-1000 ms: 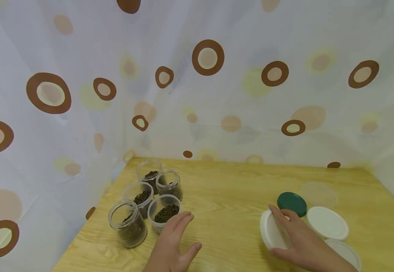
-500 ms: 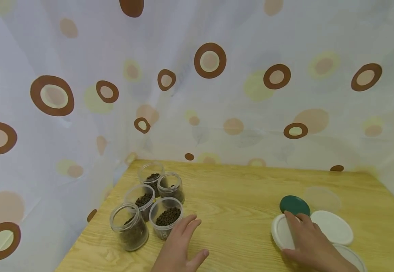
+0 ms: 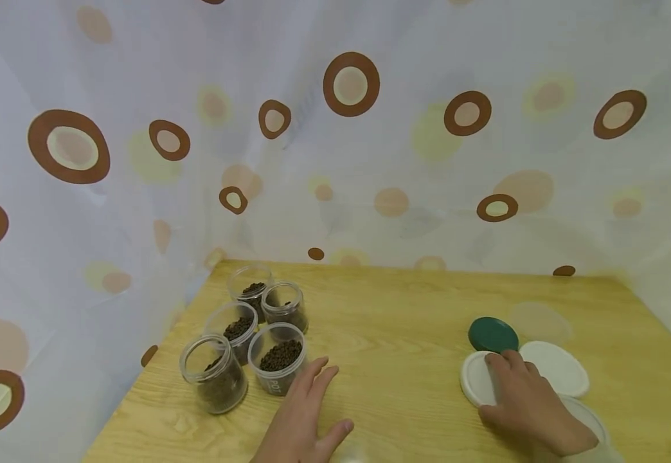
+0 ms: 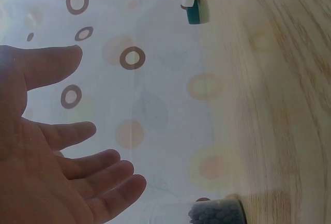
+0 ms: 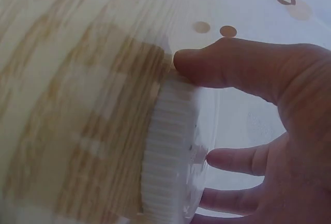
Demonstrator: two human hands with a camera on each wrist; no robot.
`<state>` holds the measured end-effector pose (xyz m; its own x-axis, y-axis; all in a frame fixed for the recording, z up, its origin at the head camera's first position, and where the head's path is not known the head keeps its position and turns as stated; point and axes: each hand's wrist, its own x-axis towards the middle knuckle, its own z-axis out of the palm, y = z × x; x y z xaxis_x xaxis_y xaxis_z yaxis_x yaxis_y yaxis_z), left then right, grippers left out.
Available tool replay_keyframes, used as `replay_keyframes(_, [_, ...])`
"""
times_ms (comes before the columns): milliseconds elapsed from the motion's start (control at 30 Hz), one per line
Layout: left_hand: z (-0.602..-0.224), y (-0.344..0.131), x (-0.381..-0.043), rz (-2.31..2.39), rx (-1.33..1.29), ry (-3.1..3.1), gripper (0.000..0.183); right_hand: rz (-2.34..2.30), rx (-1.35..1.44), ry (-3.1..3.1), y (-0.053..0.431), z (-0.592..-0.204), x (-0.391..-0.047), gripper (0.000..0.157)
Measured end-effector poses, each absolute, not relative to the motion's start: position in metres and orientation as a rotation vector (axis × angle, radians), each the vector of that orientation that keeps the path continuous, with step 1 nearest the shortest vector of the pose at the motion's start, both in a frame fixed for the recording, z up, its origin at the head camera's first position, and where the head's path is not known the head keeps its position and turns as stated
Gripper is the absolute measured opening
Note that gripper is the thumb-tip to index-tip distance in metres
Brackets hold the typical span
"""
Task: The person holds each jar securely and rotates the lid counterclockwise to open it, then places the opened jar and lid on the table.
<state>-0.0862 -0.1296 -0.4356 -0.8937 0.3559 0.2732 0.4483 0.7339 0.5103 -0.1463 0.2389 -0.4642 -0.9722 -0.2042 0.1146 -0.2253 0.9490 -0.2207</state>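
Observation:
On the right side of the table, my right hand (image 3: pixel 526 405) holds a white lid (image 3: pixel 477 378) that lies about flat on the wood. The right wrist view shows the thumb at the lid's ribbed rim (image 5: pixel 168 151) and the fingertips on its top. My left hand (image 3: pixel 301 415) hovers with spread, relaxed fingers and holds nothing. Nearest to it is a clear tub (image 3: pixel 277 360) with dark brown pellets and printed letters. A clear jar (image 3: pixel 215 379) with similar contents stands left of that tub.
Several clear containers with pellets stand grouped on the left, including a rear jar (image 3: pixel 285 308). Around my right hand lie a green lid (image 3: pixel 493 334), another white lid (image 3: pixel 555 370), a partly covered pale lid (image 3: pixel 587 415) and a faint clear disc (image 3: pixel 540 321). A dotted curtain (image 3: pixel 393 161) surrounds the table (image 3: pixel 382 302).
My right hand has brought the white lid from a tilted pose down flat onto the table, slightly to the right. My left hand stays near the tub. The head view has shifted a little.

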Motion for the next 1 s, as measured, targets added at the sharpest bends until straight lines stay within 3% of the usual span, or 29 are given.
replay_keyframes(467, [-0.431,-0.129,-0.084,-0.98,-0.609,-2.839,0.069,0.26,0.299,-3.059,0.239,-0.456,-0.149,0.062])
replay_keyframes(1000, [-0.439,-0.129,-0.082,-0.966,-0.633,-2.89,0.069,0.372,0.394,-2.995,0.232,-0.458,-0.134,0.063])
